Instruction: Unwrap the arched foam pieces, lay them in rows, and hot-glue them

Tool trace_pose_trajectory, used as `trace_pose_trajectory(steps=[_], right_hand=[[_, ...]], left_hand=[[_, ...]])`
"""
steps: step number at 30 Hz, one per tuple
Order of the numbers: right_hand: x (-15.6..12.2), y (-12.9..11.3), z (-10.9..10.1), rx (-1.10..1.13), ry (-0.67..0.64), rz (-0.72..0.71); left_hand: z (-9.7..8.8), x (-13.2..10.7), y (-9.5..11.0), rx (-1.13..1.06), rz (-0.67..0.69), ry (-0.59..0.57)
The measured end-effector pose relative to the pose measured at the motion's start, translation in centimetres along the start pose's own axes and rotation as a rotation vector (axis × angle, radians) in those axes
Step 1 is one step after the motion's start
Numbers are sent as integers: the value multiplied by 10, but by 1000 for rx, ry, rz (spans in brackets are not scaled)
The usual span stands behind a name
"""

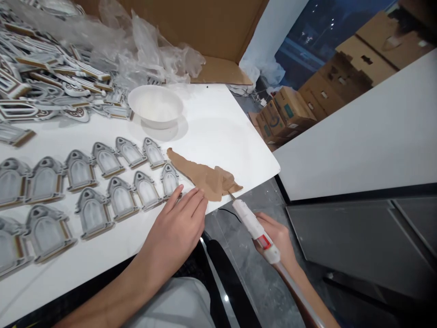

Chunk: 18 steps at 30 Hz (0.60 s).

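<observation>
My left hand lies flat on the white table with its fingers stretched out, the fingertips touching the nearest grey arch-shaped cutout. My right hand is wrapped round a white glue gun held off the table's near corner. The gun's metal tip points at a torn scrap of brown cardboard that lies on the table edge. Several grey arch-shaped cutouts are laid out in rows to the left.
A white bowl stands behind the rows. A heap of loose cutouts and crumpled clear plastic fill the back left, before an open cardboard box. Stacked cartons sit on the floor at right, beside a white panel.
</observation>
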State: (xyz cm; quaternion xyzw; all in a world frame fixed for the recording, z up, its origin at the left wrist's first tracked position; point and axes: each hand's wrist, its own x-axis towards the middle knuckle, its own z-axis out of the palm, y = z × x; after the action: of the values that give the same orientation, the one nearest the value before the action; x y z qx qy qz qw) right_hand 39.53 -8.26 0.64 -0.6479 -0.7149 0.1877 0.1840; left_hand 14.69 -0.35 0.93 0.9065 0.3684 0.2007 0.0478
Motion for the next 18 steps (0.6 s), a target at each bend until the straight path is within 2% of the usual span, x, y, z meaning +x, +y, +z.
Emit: trace_pose_trajectory(steps=[4,9,11,14,18], right_hand=[[0,-6,-9,-178,-22,-57],[3,-15,-19,-633,-25,-228],[4,-18,-24,-677,-50,-253],[5,-18,-29,-576,-111,-215],[6,-10,-24,-70,-195,23]], left_hand=[[0,0,0,1,-1,-9],[-1,-1,1,-4,-5,-21],[-2,-1,1,-3,-5,-27],[-2,-2,1,-3,-2,-26],[-1,-1,1,2,0,-30]])
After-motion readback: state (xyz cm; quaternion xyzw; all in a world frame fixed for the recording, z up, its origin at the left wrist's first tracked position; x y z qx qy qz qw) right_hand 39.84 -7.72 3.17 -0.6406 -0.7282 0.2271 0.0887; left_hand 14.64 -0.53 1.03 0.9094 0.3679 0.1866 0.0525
